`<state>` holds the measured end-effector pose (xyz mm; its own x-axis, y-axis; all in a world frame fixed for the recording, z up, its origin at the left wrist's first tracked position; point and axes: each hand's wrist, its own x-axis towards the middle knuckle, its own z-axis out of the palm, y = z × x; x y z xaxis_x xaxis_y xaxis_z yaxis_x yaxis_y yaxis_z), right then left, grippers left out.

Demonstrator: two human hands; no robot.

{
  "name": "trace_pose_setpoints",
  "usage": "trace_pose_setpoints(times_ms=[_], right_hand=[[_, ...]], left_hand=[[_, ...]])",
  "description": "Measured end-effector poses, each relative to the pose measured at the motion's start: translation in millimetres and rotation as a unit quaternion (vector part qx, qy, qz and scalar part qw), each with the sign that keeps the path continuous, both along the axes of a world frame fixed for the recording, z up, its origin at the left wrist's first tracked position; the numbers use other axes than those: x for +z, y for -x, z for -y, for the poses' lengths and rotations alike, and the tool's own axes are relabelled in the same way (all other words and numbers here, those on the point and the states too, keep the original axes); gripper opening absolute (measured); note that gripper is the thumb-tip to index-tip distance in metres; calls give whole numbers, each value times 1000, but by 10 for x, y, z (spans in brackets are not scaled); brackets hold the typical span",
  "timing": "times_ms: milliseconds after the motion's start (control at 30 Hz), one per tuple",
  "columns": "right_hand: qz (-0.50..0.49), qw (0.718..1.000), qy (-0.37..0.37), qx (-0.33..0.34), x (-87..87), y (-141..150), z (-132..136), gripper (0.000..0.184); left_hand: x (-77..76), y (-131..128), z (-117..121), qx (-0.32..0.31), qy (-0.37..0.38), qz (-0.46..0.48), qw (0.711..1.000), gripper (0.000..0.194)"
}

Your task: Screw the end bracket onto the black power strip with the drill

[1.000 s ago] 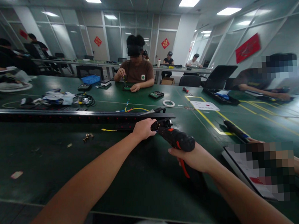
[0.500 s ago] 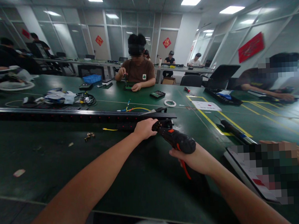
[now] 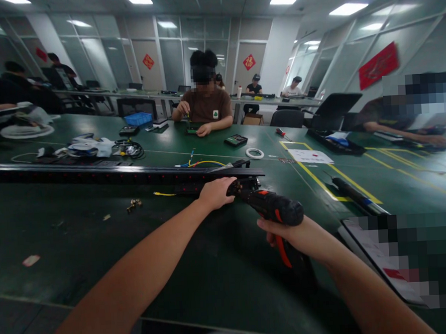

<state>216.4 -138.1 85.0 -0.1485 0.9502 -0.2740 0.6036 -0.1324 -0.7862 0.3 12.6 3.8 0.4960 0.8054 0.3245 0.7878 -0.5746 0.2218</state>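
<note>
In my right hand [image 3: 286, 228] is a black cordless screwdriver [image 3: 272, 204] with orange parts, gripped by its handle. Its nose points left, toward a cluster of small brass-coloured pieces by my left fingertips. My left hand [image 3: 219, 192] is closed on a black module [image 3: 189, 189] at the right end of a long black rail [image 3: 133, 172] with red marks. A short yellow wire [image 3: 163, 193] sticks out from the module's left side. My fingers and the screwdriver hide where the tip meets the work.
Brass screws [image 3: 134, 205] lie in a small pile on the green table [image 3: 198, 268]. Beyond the rail are bundled cables [image 3: 128, 148], a blue basket [image 3: 138, 118] and a white ring [image 3: 254, 154]. Another person [image 3: 205, 105] sits opposite. A dark pen-like tool [image 3: 353, 192] lies at right.
My right hand and the screwdriver's rear have shifted right and slightly down. My left hand stays on the module. Another person's hand at the right edge has gone from view.
</note>
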Motion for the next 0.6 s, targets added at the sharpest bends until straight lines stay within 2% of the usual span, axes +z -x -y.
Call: trace_pose_setpoints(times_ms=[267,500,600], right_hand=[[-73,997,-1,-21,6,-71,28,33],[-73,997,0,-17,-16,-81,8,39],[-70,997,13,-18,-26,-81,3,33]], left_hand=[[61,-21,79,14,18,4,1000,66],[34,-17,60,8,10,9,1000,65],[8,-19,42,15,10,15,1000,71]])
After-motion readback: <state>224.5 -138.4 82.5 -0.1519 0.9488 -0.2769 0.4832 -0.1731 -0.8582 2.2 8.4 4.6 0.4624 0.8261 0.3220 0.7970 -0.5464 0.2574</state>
